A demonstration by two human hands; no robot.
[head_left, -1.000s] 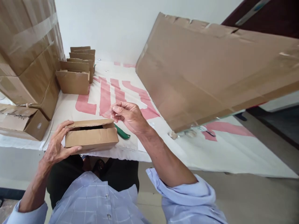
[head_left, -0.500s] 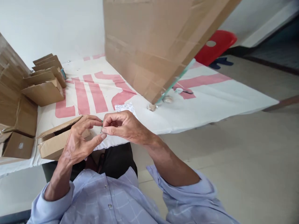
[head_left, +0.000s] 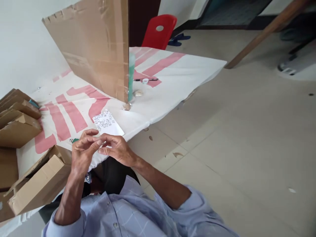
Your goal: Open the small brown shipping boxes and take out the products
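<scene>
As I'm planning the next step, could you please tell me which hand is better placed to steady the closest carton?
Probably the left hand: it is close beside the carton, while the right hand is farther off. The hands appear to meet, so the left may need freeing first.

From the person's head we're looking forward and down: shirt [head_left: 123, 210] nearest, left hand [head_left: 84, 151] and right hand [head_left: 119, 151] close, table [head_left: 192, 70] beyond.

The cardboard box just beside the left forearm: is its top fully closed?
No, a dark gap runs along the top of the cardboard box.
</scene>
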